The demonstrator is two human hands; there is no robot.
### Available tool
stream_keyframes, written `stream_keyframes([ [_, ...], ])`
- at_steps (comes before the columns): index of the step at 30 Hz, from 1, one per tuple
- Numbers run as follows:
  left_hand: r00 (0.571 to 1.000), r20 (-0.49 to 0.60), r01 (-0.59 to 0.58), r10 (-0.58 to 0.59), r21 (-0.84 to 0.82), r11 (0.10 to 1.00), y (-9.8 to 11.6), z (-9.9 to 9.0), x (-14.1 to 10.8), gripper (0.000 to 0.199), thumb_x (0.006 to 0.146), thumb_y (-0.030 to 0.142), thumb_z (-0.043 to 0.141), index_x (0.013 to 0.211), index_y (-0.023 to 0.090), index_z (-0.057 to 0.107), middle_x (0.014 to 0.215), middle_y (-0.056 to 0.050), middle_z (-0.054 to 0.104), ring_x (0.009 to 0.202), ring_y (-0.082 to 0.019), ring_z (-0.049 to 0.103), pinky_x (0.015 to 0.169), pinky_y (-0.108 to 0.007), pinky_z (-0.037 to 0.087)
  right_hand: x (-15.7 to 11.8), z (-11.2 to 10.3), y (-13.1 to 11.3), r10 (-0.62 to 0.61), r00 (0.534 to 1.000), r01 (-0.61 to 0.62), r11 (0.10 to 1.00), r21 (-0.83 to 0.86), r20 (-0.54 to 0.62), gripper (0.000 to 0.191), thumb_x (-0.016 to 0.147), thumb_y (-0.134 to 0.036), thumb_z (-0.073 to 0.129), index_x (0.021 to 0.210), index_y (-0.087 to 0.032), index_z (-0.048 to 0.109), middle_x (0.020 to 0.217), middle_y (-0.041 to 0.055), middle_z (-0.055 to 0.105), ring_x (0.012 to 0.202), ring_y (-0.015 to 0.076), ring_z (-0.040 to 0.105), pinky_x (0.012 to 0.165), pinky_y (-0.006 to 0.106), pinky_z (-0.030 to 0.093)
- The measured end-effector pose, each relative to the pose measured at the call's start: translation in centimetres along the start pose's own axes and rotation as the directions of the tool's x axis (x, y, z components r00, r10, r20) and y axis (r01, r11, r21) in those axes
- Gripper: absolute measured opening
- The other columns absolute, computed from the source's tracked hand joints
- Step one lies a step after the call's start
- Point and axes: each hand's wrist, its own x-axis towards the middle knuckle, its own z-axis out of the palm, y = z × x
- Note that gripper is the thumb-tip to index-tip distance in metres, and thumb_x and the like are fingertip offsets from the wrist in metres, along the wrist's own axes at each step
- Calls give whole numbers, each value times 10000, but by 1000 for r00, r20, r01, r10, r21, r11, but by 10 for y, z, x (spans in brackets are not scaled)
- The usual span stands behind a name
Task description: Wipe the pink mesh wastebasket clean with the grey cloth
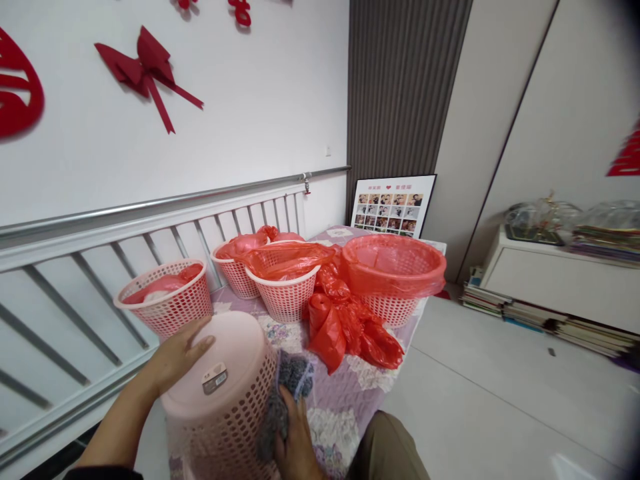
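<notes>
A pink plastic basket [235,393] stands upside down on the flowered cloth, its solid base with a label facing up. My left hand [177,353] rests on that base near its left edge, thumb apart from the fingers. My right hand [296,437] holds a grey cloth [280,407] against the basket's perforated right side. Behind, a roll of red plastic bags [327,323] lies among crumpled red plastic [373,340].
Pink baskets with red plastic stand at the left [173,300], centre [287,293] and right [393,280], another behind. A white radiator [185,240] runs along the wall. A framed photo board [393,203] leans behind the covered surface [340,393].
</notes>
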Motion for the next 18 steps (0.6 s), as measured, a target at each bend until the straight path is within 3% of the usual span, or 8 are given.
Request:
stream_keyframes([
  [3,1000,0,-2,2,-8,1000,1,-1,0,778,865,640,457,1448,125,466,1494,-144,512,1380,-295,476,1191,-467,320,-6,-2,32,166,983,-162,985,59,-73,704,737,-72,515,1420,-242,500,1422,95,568,1355,266,511,1168,482,377],
  [6,1000,4,8,-8,1,1000,1,-1,1,821,847,659,462,1464,118,443,1515,-140,488,1400,-297,453,1201,-464,305,1,-5,26,239,963,-225,967,121,-121,646,737,-91,512,1362,-248,556,1371,79,612,1320,249,545,1162,458,389],
  [9,1000,9,4,-4,17,1000,1,-1,1,819,849,663,449,1464,122,443,1513,-140,490,1406,-293,448,1203,-463,301,20,-9,-18,190,975,-170,972,164,-113,646,748,-72,485,1367,-247,552,1375,75,601,1323,221,533,1162,418,392],
  [12,1000,4,-13,13,12,1000,0,-1,1,797,853,651,467,1457,132,454,1509,-143,495,1393,-297,464,1193,-476,317,51,-19,-76,24,999,-16,987,160,-46,670,769,-75,493,1414,-255,499,1417,81,549,1354,216,485,1177,418,359],
  [15,999,-25,-38,38,-5,999,0,0,2,758,850,631,500,1438,153,488,1495,-127,517,1376,-301,484,1188,-477,329,94,-32,-125,-148,989,146,983,111,4,623,770,-123,554,1383,-230,535,1430,108,518,1354,255,464,1177,450,337],
  [18,998,-45,-52,52,-12,999,0,1,3,722,848,620,515,1409,166,528,1448,-117,569,1352,-301,511,1178,-465,350,147,-41,-153,-127,983,123,992,35,129,572,744,-87,549,1305,-185,606,1319,116,600,1271,252,523,1140,426,369],
])
